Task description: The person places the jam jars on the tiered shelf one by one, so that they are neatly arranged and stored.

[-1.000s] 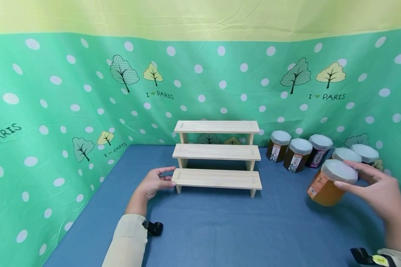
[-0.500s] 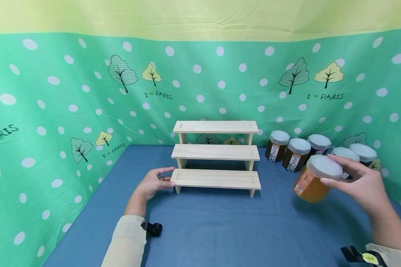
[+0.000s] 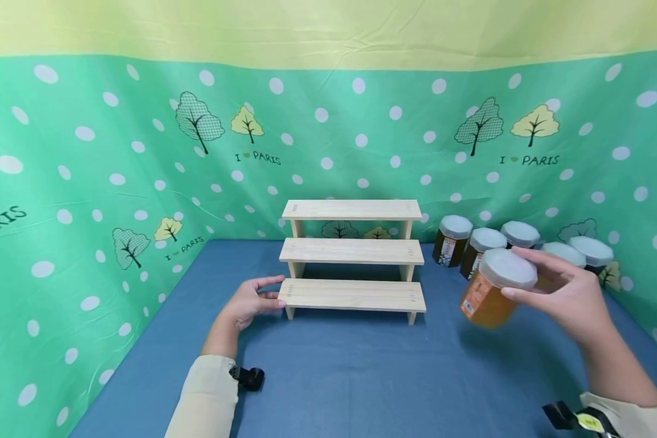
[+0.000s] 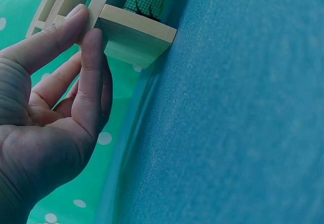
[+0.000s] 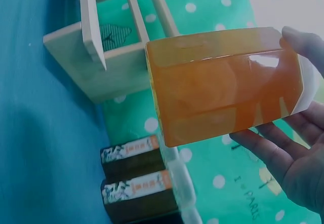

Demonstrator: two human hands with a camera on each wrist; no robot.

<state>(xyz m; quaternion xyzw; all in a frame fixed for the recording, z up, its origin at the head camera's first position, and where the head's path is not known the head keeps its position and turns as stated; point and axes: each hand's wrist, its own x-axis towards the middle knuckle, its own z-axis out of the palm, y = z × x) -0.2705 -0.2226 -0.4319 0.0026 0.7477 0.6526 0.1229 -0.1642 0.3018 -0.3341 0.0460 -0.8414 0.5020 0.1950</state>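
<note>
My right hand grips an amber jar by its white lid, thumb on one side and fingers on the other. The jar is raised off the cloth and slightly tilted, with an orange label facing left. In the right wrist view the amber jar spans the middle, the three-tier stand behind it. With thumb and fingertips, my left hand pinches the left end of the lowest board of the pale wooden stand. The left wrist view shows those fingers at the board's end.
Several dark jars with white lids stand at the back right, partly hidden behind the held jar and right hand. Blue cloth covers the table. A green polka-dot curtain hangs close behind the stand and along the left.
My right hand has carried the amber jar leftward and slightly up, toward the stand, passing in front of the dark jars. The left hand keeps its hold on the stand.
</note>
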